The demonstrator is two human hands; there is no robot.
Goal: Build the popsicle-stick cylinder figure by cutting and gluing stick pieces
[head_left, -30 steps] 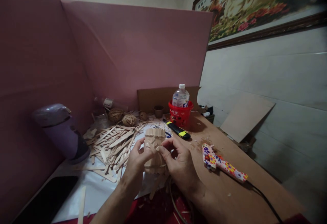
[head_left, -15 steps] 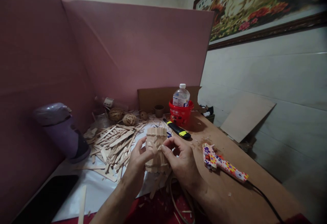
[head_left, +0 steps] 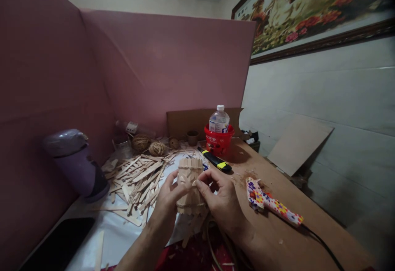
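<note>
Brown tabletop (head_left: 247, 221), wooden-stick cylinder (head_left: 189, 201) between left hand (head_left: 168, 192) and right hand (head_left: 220, 195).

This place seems to be a handicraft corner, probably inside a home. The large framed painting (head_left: 308, 13) on the pale wall (head_left: 348, 94) gives a domestic look. On the table (head_left: 271, 238), which has pink panels (head_left: 173, 61) at two sides, there are a heap of flat wooden sticks (head_left: 142, 178), balls of twine (head_left: 156, 148), a cutter knife (head_left: 215, 159) and a corded tool (head_left: 276, 204) with flower pattern.
</note>
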